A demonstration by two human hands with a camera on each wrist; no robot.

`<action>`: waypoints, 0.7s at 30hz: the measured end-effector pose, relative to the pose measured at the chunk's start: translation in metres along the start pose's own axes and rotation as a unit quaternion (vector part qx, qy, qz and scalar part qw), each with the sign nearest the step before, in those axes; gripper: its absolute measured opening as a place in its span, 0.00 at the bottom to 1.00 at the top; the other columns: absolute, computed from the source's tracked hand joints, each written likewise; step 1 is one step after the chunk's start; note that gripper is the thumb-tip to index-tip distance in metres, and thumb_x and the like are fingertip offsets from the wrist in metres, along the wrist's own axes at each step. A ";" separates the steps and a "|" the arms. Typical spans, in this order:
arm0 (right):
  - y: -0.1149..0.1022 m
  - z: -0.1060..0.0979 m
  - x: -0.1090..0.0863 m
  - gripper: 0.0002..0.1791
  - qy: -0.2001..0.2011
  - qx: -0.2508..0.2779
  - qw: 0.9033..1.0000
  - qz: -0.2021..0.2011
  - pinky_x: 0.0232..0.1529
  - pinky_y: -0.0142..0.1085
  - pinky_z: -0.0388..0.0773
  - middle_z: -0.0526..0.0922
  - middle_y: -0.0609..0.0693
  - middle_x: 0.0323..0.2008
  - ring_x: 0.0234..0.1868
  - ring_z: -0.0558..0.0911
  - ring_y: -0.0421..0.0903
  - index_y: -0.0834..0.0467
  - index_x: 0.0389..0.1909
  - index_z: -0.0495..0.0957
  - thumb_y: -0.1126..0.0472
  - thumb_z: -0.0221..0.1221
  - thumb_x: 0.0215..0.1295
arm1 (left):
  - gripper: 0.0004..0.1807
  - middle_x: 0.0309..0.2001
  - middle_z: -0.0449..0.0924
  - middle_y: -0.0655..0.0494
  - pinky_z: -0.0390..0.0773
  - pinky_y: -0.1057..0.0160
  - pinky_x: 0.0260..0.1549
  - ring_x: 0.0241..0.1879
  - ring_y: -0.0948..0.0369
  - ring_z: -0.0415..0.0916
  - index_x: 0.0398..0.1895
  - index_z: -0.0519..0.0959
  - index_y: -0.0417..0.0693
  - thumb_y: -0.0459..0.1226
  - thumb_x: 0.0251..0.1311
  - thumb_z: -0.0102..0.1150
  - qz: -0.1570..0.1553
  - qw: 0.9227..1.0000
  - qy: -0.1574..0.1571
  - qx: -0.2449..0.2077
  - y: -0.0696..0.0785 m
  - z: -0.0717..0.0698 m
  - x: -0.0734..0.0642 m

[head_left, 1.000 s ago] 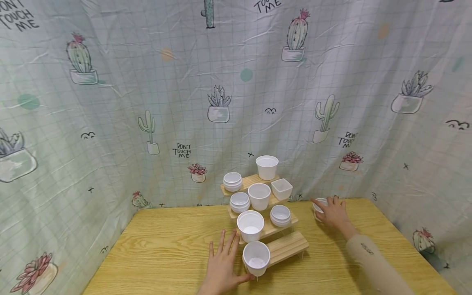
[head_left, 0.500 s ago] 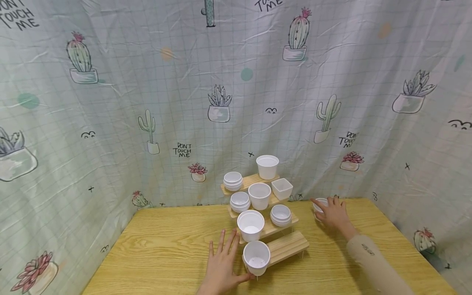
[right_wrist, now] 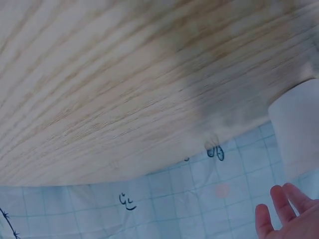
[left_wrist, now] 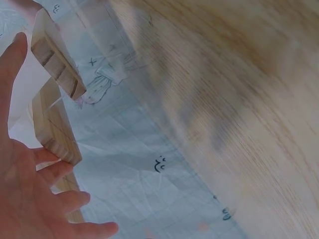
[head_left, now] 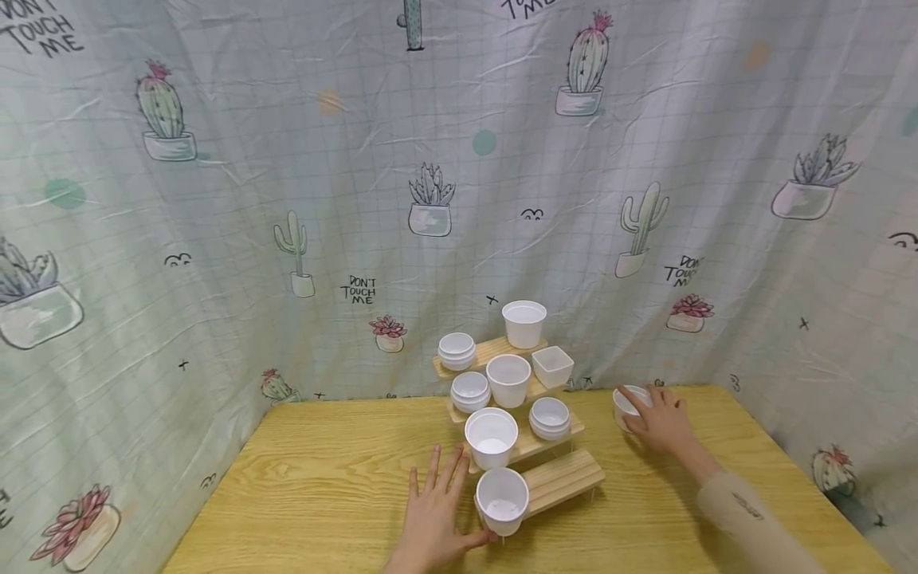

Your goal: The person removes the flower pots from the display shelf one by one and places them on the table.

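In the head view my left hand (head_left: 433,518) is spread beside a tiered wooden stand (head_left: 562,482). Its thumb reaches toward the white pot (head_left: 503,502) on the lowest step, and its fingertips lie by the step ends. The left wrist view shows fingertips (left_wrist: 64,168) against a wooden step. At the table's far right my right hand (head_left: 663,422) reaches over a white pot (head_left: 625,405), fingers splayed across its rim and side. In the right wrist view three straight fingers (right_wrist: 282,203) lie near this upright pot's rim (right_wrist: 299,127); the thumb is out of view.
Other white pots stand on the stand: a tall one (head_left: 524,323) on top, a square one (head_left: 552,365), several round ones such as a ridged bowl (head_left: 550,417). A cactus-print curtain (head_left: 323,199) hangs behind the wooden table (head_left: 323,470).
The head view has shifted slightly. My right hand has moved a little to the right over its pot, showing more of it. My left hand has stayed at the stand.
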State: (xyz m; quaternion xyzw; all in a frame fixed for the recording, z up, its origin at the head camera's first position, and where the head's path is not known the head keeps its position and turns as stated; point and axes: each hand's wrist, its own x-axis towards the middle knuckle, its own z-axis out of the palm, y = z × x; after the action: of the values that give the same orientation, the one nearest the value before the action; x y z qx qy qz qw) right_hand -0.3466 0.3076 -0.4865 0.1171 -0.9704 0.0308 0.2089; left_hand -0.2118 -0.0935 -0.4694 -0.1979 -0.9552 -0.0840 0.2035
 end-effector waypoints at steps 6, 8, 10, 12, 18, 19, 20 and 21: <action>-0.002 -0.005 -0.008 0.32 0.050 -0.005 0.999 -0.006 0.39 0.61 0.63 0.66 0.70 0.53 0.50 0.67 0.66 0.46 0.62 0.58 0.49 0.56 0.56 | 0.62 0.67 0.56 0.53 0.58 0.33 0.53 0.67 0.44 0.48 0.67 0.55 0.48 0.71 0.26 0.58 -0.001 1.000 -0.001 -0.006 0.001 -0.001 0.000; -0.003 -0.008 -0.011 0.33 0.063 -0.003 0.998 -0.008 0.39 0.61 0.64 0.66 0.69 0.54 0.50 0.67 0.66 0.46 0.63 0.58 0.50 0.57 0.56 | 0.61 0.67 0.56 0.53 0.58 0.33 0.53 0.67 0.44 0.49 0.66 0.55 0.48 0.71 0.26 0.58 0.000 1.000 -0.002 -0.007 0.002 -0.001 0.000; -0.004 -0.011 -0.014 0.33 0.076 0.003 0.997 -0.010 0.38 0.60 0.64 0.66 0.68 0.54 0.50 0.67 0.66 0.47 0.62 0.58 0.51 0.57 0.55 | 0.61 0.67 0.56 0.53 0.58 0.32 0.53 0.67 0.44 0.49 0.66 0.55 0.48 0.71 0.26 0.58 0.000 1.000 -0.003 -0.009 0.002 -0.001 0.000; -0.006 -0.015 -0.016 0.32 0.086 0.007 0.996 -0.015 0.37 0.58 0.63 0.66 0.68 0.54 0.49 0.67 0.65 0.47 0.62 0.60 0.52 0.57 0.55 | 0.62 0.67 0.56 0.53 0.58 0.33 0.53 0.67 0.44 0.49 0.66 0.55 0.48 0.71 0.26 0.58 0.000 1.000 -0.003 -0.009 0.003 -0.001 0.000; -0.014 -0.025 -0.020 0.32 0.103 0.016 0.994 -0.031 0.35 0.55 0.62 0.66 0.66 0.53 0.48 0.67 0.64 0.47 0.63 0.59 0.51 0.56 0.56 | 0.61 0.67 0.57 0.53 0.59 0.33 0.52 0.66 0.43 0.51 0.66 0.56 0.47 0.71 0.26 0.58 0.002 1.000 0.008 -0.003 0.002 -0.003 0.000; -0.015 -0.027 -0.020 0.32 0.106 0.017 0.994 -0.033 0.35 0.55 0.62 0.66 0.66 0.53 0.48 0.67 0.64 0.47 0.63 0.59 0.51 0.57 0.56 | 0.61 0.67 0.57 0.53 0.59 0.33 0.52 0.66 0.43 0.51 0.66 0.56 0.47 0.71 0.26 0.58 0.002 1.000 0.009 -0.003 0.002 -0.004 0.000; -0.016 -0.028 -0.021 0.32 0.107 0.017 0.993 -0.035 0.35 0.55 0.62 0.66 0.66 0.53 0.47 0.67 0.64 0.47 0.63 0.59 0.51 0.56 0.56 | 0.61 0.67 0.57 0.53 0.60 0.33 0.52 0.66 0.43 0.51 0.66 0.57 0.47 0.71 0.26 0.58 0.002 1.000 0.008 -0.003 0.002 -0.005 0.000; -0.017 -0.029 -0.021 0.32 0.109 0.016 0.993 -0.037 0.36 0.55 0.62 0.67 0.66 0.53 0.48 0.67 0.64 0.47 0.62 0.59 0.51 0.56 0.56 | 0.61 0.67 0.57 0.53 0.60 0.33 0.52 0.65 0.43 0.52 0.66 0.57 0.47 0.71 0.26 0.58 0.002 1.000 0.008 -0.003 0.002 -0.005 0.000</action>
State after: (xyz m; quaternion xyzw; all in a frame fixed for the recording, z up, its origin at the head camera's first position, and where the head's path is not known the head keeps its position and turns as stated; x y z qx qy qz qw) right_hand -0.3122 0.2984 -0.4682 0.1521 -0.9362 0.0516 0.3127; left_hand -0.2092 -0.0925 -0.4646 -0.2002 -0.9527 -0.0880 0.2112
